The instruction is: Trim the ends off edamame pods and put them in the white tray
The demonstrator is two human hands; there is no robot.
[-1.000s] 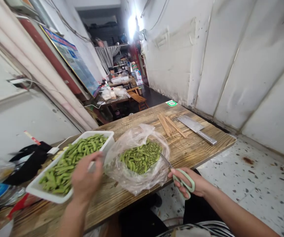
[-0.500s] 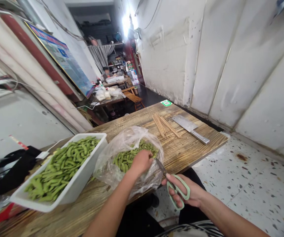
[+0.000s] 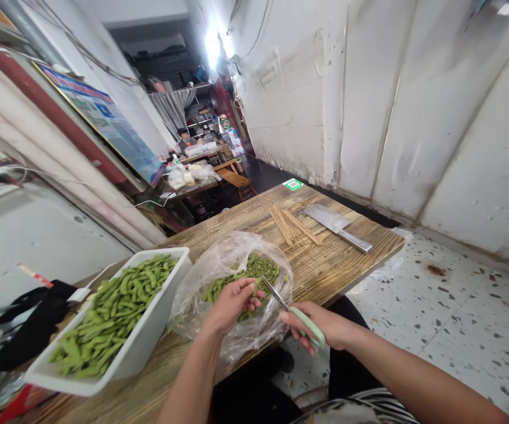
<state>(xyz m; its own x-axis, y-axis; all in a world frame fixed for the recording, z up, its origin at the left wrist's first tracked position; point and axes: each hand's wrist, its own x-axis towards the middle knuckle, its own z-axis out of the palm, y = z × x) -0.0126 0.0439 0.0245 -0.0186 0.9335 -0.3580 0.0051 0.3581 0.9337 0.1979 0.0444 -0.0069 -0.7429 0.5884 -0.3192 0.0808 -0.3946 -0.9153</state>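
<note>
Between the fingertips of my left hand (image 3: pixel 235 301) is a green edamame pod (image 3: pixel 257 286), held above an open clear plastic bag (image 3: pixel 192 294). More pods and small trimmed bits (image 3: pixel 261 266) lie inside the bag. My right hand (image 3: pixel 310 324) grips scissors (image 3: pixel 305 324) with pale green handles. Their metal blades reach left to the pod at my left fingertips; whether they touch it I cannot tell. Left of the bag stands a white plastic tub (image 3: pixel 142 347) heaped with edamame pods (image 3: pixel 113 312).
On the wooden table (image 3: pixel 347 268), thin wooden skewers (image 3: pixel 293 225) lie beyond the bag, with a cleaver (image 3: pixel 336 227) to their right. A black cloth item (image 3: pixel 29 318) and a white plug (image 3: pixel 79 294) are at the left. A person (image 3: pixel 185 138) sits far back.
My left hand has come up out of the pods in the bag with a pod in its fingers. The scissors have turned and their blades now meet near that hand.
</note>
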